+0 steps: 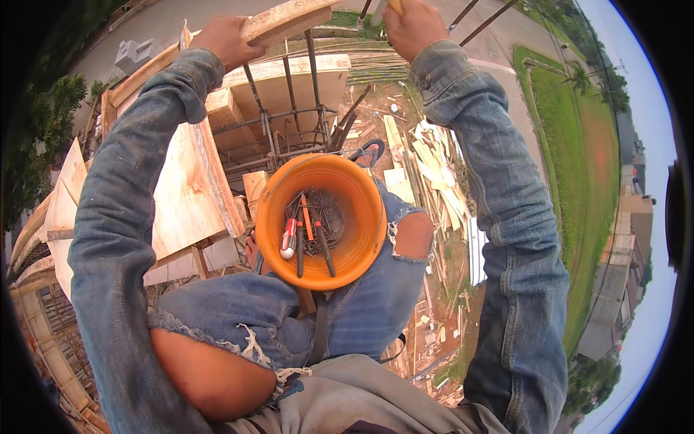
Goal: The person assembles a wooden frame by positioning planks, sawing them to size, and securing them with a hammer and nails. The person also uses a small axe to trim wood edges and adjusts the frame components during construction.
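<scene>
My left hand (228,42) is closed around the end of a wooden board (293,19) at the top of the view. My right hand (417,32), to the right of the board and apart from it, grips a tool by its pale yellow handle (395,6); the top edge cuts off the rest of it. Below and between my arms, an orange bucket (273,246) stands in front of my lap. In it lie many nails (331,215), a tool with dark handles and orange parts (324,247), and a red-and-white handle (288,239).
Plywood formwork (189,184) stands on my left. Upright steel bars (312,69) rise from a rebar cage beyond the bucket. Far below, scrap wood (437,166) litters the ground, so I sit high up. A grass strip (571,145) and a road lie to the right.
</scene>
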### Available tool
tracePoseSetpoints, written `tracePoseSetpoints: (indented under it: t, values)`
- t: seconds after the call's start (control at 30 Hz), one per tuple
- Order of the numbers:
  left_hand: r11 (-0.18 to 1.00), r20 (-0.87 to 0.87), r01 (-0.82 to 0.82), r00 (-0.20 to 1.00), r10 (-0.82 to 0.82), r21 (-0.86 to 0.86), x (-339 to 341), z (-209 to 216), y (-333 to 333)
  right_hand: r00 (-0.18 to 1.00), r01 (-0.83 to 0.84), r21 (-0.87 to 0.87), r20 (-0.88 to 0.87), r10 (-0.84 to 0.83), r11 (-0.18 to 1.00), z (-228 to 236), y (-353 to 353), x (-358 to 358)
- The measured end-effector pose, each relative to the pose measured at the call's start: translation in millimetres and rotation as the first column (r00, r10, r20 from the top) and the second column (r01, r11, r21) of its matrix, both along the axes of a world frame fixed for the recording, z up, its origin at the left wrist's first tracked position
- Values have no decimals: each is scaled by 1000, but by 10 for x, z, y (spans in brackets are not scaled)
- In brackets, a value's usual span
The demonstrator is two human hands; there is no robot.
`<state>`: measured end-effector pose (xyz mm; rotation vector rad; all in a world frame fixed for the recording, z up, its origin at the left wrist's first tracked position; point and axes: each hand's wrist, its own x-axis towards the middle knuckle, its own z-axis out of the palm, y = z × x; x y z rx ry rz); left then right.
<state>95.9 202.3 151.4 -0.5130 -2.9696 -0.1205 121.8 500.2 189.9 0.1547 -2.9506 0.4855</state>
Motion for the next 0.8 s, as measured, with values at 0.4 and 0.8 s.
tracePoseSetpoints:
  t: [0.4,0.8]
  values:
    - [988,70,-15,998,5,151,52,-144,-42,970,105,-435,242,4,894,-417,104,755]
    - [777,97,-158,987,125,609,301,319,-568,553,-355,-267,713,432,896,-1308,-284,2564]
